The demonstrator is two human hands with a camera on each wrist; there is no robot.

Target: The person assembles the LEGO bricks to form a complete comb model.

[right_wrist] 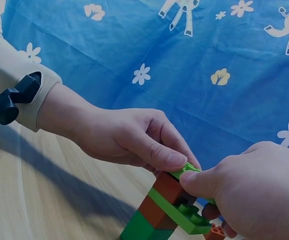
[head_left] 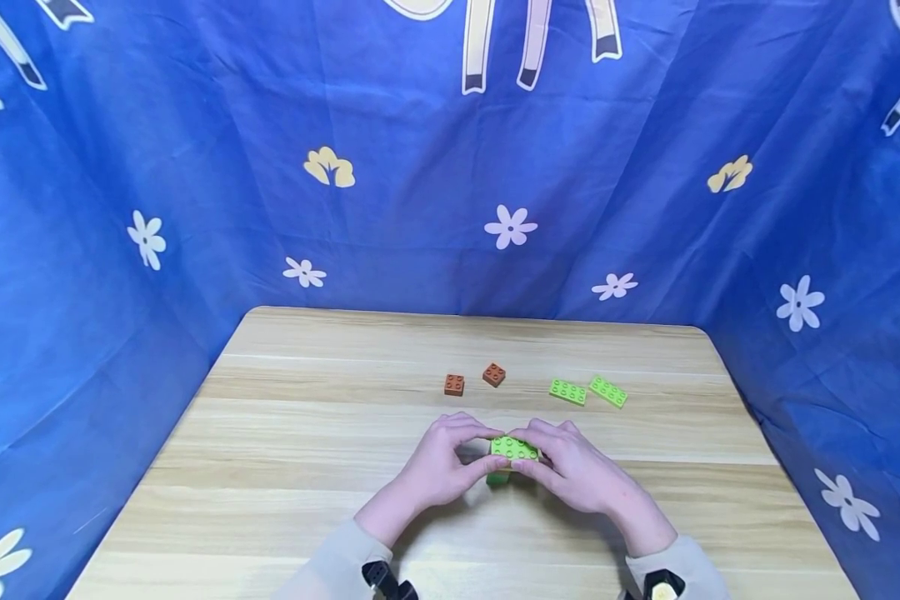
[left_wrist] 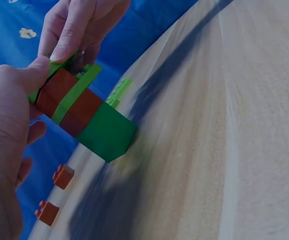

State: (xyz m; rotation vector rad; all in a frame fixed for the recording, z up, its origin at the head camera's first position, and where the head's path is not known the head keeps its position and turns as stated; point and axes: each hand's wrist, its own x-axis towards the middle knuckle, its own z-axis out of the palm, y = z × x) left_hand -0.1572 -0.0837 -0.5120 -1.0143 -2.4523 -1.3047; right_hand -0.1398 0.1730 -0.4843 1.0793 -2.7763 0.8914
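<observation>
A small tower of toy bricks stands on the table between the hands. Its dark green base brick (left_wrist: 107, 131) carries a brown brick (left_wrist: 81, 114), a light green plate (left_wrist: 77, 94) that juts out to one side, and another brown brick (left_wrist: 56, 91). A light green studded plate (head_left: 513, 448) tops the stack. My left hand (head_left: 446, 460) pinches this top plate at its left end, thumb in front and fingers behind. From the other end, my right hand (head_left: 573, 467) grips the same plate, its thumb close to the left thumb.
Beyond the tower lie two loose brown bricks, one to the left (head_left: 453, 384) and another brown brick (head_left: 494, 374) beside it. Farther right are two light green plates, the nearer plate (head_left: 567, 392) and a second plate (head_left: 608, 391). Blue patterned cloth (head_left: 435, 183) walls the wooden table (head_left: 307, 367).
</observation>
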